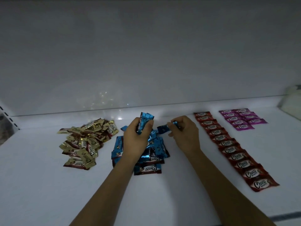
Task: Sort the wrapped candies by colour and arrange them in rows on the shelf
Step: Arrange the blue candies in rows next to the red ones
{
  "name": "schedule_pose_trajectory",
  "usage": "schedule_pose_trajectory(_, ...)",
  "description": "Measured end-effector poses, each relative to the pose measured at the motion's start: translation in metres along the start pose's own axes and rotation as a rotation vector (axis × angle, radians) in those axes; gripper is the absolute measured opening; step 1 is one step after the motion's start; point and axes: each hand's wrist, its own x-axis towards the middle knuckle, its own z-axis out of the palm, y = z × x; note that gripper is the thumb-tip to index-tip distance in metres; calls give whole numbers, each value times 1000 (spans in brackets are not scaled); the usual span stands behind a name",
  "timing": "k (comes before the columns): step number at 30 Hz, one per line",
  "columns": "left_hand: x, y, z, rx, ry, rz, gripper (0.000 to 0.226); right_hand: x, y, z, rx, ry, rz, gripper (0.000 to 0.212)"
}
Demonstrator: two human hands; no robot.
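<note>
A bundle of blue candies [145,119] is held upright in the left hand [136,136]. Their long axes stand near vertical, and the wrapper ends are fanned out above the curled fingers. A blue candy [164,128], seemingly a single one in this dim light, is pinched between thumb and fingertips of the right hand [185,132]. Its long axis lies roughly level and points left towards the bundle. Both forearms are stretched forward, and the hands are held side by side above the loose blue pile [153,154] on the white shelf [40,185]. A gold pile [86,141] lies to the left. To the right, a red row [231,147] is laid in one overlapping line from back to front. Purple candies [242,119] are set in two short rows beyond it.
</note>
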Motion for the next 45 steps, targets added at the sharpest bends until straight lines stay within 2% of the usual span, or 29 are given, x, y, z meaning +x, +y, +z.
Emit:
schedule_pose_trajectory(3,1,-1,-4,-55,13,-26,11,2,-3,-2,193,-11,122,11)
schedule_pose_trajectory(6,0,3,-3,-143,31,-81,13,0,-5,-3,324,-30,167,5)
schedule_pose_trajectory(12,7,4,-4,-197,41,-100,15,1,-3,1,402,-19,242,5)
schedule_pose_trajectory(15,11,3,-9,-287,71,-123,19,2,0,2,357,-27,233,16)
schedule_pose_trajectory(19,15,3,-14,-493,116,-267,29,1,-1,1,338,-44,226,28)
schedule_pose_trajectory(21,17,5,-15,-527,162,-285,24,1,-1,1,323,-51,224,30)
schedule_pose_trajectory(24,15,9,-12,-221,177,-93,18,0,-2,3,283,-79,231,29)
schedule_pose_trajectory(28,11,12,3,126,34,138,12,3,-5,4,301,-38,244,18)
schedule_pose_trajectory(32,7,-8,7,248,-44,189,16,9,4,-4,2,30,53,13)
schedule_pose_trajectory(37,8,-13,4,223,-76,174,17,16,16,-11,-448,-92,-60,28)
schedule_pose_trajectory(39,7,-11,4,214,-87,179,16,16,18,-14,-500,-92,-87,33)
schedule_pose_trajectory(43,6,-8,3,163,-68,167,21,9,16,-18,-534,65,-211,34)
schedule_pose_trajectory(45,6,-7,2,161,-53,170,23,6,14,-15,-575,29,-234,31)
